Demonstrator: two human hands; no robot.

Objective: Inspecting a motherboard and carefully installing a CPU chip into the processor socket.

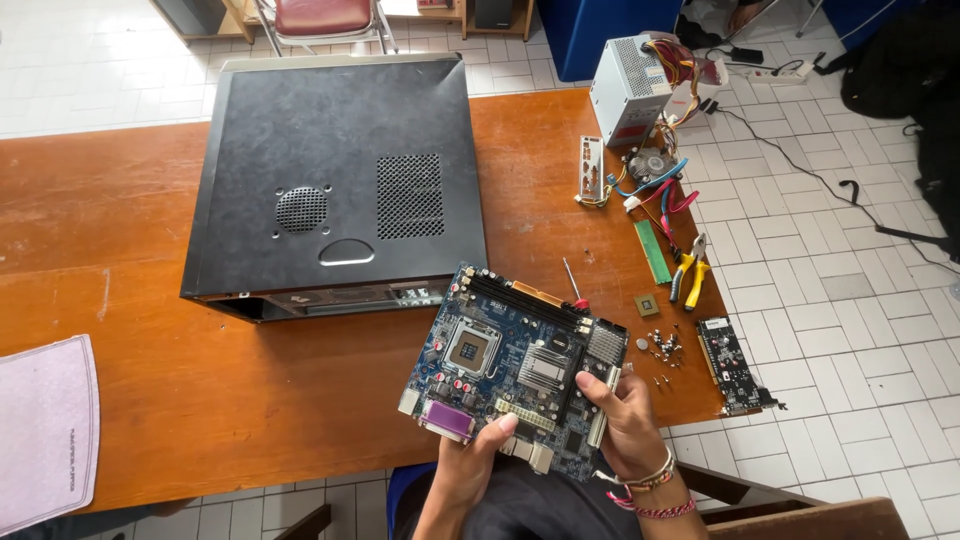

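a: what do the hands hold?

b: a blue circuit board (515, 375) — the left hand (472, 462) is clamped on its near edge, thumb on top by the purple plug. the right hand (625, 425) is clamped on the near right corner, thumb on top too. the board is up off the wooden table (120, 250), tilted, just in front of the black computer case (335, 175).

a: is anything in the case?

b: it lies flat with its holey side up, so i cannot tell what is inside. only a thin open slot shows at its front edge.

a: any boxes or labels?

b: right of the case, at the far table corner, stands a grey metal power box (628, 90) with a red sticker low on its side and a bunch of coloured wires (675, 65) coming out.

a: and what else is near the case?

b: to its right — a silver plate (591, 170), a round fan (650, 165), a green stick (654, 250), yellow pliers (690, 270), a red screwdriver (574, 288), a small square chip (647, 304), some tiny screws (662, 347) and a dark card (732, 365) at the table edge. far left of the case lies a pale pink mat (45, 430). behind it stands a red chair (322, 18).
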